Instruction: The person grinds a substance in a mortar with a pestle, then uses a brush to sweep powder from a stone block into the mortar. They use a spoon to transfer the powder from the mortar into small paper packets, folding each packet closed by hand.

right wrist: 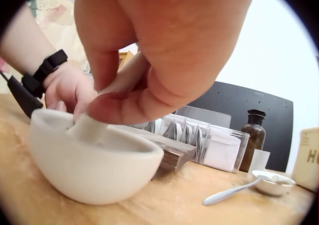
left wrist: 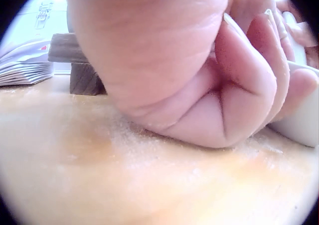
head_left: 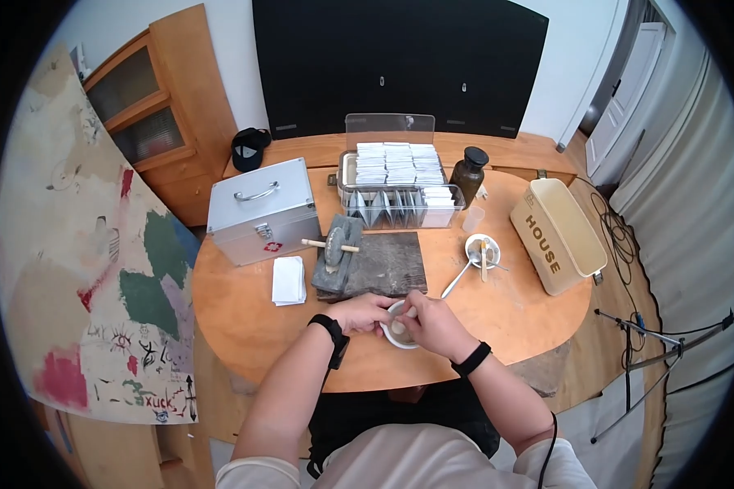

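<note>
Pale wall and wooden flooring surround an orange-brown table [head_left: 506, 330], with a black panel [head_left: 400, 65] standing beyond its far edge. Near the middle of the close edge sits a white mortar [right wrist: 94, 160], upright on the wood. Over it, the right hand [head_left: 442, 326] pinches a white pestle [right wrist: 89, 131] between thumb and fingers, the lower end inside the mortar. At the mortar's left side, the left hand [head_left: 359, 314] grips the wall with curled fingers, its outer side resting on the table.

Just beyond the 2 hands lies a dark board [head_left: 387, 265], with a grey stone wheel [head_left: 334, 246] on a wooden rod by its left end. White papers [head_left: 288, 281] are stacked towards the left edge, and a silver case [head_left: 265, 212] stands near the far left corner. Along the far edge are a clear box [head_left: 440, 213] of white packets and a brown bottle [head_left: 469, 173]. Towards the right edge, a spoon [head_left: 457, 281] leans on a small bowl [head_left: 472, 243], near a cream bin [head_left: 559, 236] lettered "HOUSE".
</note>
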The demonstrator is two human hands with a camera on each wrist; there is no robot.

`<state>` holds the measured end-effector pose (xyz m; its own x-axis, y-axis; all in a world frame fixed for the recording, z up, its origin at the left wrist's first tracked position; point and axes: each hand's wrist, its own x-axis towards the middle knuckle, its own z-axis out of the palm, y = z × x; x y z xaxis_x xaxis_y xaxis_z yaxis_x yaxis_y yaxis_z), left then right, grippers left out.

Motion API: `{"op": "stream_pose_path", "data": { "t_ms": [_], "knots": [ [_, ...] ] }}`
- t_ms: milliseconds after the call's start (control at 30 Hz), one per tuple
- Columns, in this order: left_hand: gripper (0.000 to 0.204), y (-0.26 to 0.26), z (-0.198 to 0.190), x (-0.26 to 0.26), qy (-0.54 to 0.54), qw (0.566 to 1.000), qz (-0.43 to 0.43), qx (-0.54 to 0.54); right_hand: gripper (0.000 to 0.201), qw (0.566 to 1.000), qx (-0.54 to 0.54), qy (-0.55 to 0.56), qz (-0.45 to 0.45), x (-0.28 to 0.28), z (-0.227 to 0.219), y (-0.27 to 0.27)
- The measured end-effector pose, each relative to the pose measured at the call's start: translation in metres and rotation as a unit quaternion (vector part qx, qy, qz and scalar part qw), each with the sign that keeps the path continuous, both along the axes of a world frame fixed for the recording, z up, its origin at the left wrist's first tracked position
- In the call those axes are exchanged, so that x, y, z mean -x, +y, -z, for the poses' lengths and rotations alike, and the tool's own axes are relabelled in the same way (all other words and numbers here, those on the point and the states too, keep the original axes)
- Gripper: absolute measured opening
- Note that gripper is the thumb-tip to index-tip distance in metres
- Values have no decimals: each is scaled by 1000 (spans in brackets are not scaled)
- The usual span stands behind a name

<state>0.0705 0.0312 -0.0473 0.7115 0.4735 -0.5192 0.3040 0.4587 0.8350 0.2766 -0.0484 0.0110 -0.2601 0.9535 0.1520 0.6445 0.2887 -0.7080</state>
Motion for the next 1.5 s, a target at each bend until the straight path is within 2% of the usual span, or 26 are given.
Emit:
{"op": "stream_pose_path", "data": {
  "t_ms": [67, 133, 200, 233, 267, 333, 400, 467, 533, 600, 667, 733, 800, 867, 933, 1000, 1033, 1067, 1100, 1167, 1200, 1267, 1333, 1367, 1433, 1500],
  "knots": [
    [56, -1, -7, 2, 6, 1000, 5, -14, 20, 997, 35, -35, -56, -9, -7, -4],
    [55, -6, -19, 2, 10, 999, 11, -29, 20, 993, 75, -62, -61, -11, -22, -3],
    [55, -8, -31, 3, 74, 988, 44, -127, 21, 996, 36, -82, 15, -8, -20, -2],
    [45, -8, -39, 9, 130, 967, 54, -214, 22, 997, 3, -74, 15, -4, -15, -1],
    [45, -3, -58, 18, 134, 965, 49, -221, 22, 997, -5, -71, 12, 0, -13, 0],
    [31, 14, -108, 47, 193, 939, 100, -267, 22, 999, -20, -28, -24, 7, -8, -6],
    [27, 39, -155, 80, 187, 919, 1, -347, 20, 999, 4, -28, -46, 3, -11, -10],
    [37, 70, -187, 100, 306, 778, -137, -531, 19, 996, 21, -79, -37, -3, -14, -13],
    [46, 106, -179, 116, 399, 590, -231, -662, 19, 994, 47, -96, -14, -2, -15, -7],
    [51, 124, -171, 122, 437, 597, -244, -627, 20, 997, -30, -60, 26, 9, -4, 3],
    [58, 139, -158, 125, 472, 603, -257, -589, 19, 999, -35, -38, 10, 7, -6, -2],
    [67, 153, -140, 126, 472, 633, -270, -550, 18, 998, 11, -31, -44, -1, -8, -13],
    [74, 153, -127, 124, 477, 625, -265, -558, 19, 998, 21, -52, -35, -8, -10, -13],
    [73, 150, -120, 121, 521, 554, -243, -602, 20, 998, -9, -51, 23, -7, -9, -7],
    [71, 148, -115, 118, 511, 577, -243, -590, 20, 999, -21, -35, 16, 1, -2, -8],
    [69, 150, -110, 122, 487, 557, -278, -613, 20, 999, -34, -22, 7, 0, 0, -9],
    [66, 152, -103, 124, 462, 534, -299, -642, 20, 1000, -1, -21, -6, -1, -1, -12],
    [66, 153, -102, 123, 462, 536, -299, -640, 20, 999, 28, -19, -20, -2, -3, -12],
    [63, 154, -103, 122, 447, 509, -312, -666, 20, 999, 29, -18, -19, -4, -5, -9],
    [52, 144, -113, 108, 381, 460, -340, -726, 21, 999, 0, -41, 32, -7, -6, -4],
    [52, 134, -120, 94, 381, 462, -336, -727, 21, 999, 2, -39, 34, -5, -2, -1],
    [42, 111, -128, 64, 241, 527, -297, -759, 21, 999, -41, -5, 9, 1, 5, 5],
    [34, 79, -134, 35, 188, 551, -275, -765, 21, 999, -16, -9, -26, 2, -5, 1],
    [33, 61, -136, 27, 197, 555, -240, -772, 22, 998, 10, -13, -59, 1, -8, -2],
    [32, 31, -137, 11, 203, 558, -204, -779, 21, 999, 9, -39, -34, -8, -10, 3],
    [36, 2, -131, -5, 256, 695, -90, -665, 21, 998, -22, -52, 27, -10, -8, 7]
  ]
}}
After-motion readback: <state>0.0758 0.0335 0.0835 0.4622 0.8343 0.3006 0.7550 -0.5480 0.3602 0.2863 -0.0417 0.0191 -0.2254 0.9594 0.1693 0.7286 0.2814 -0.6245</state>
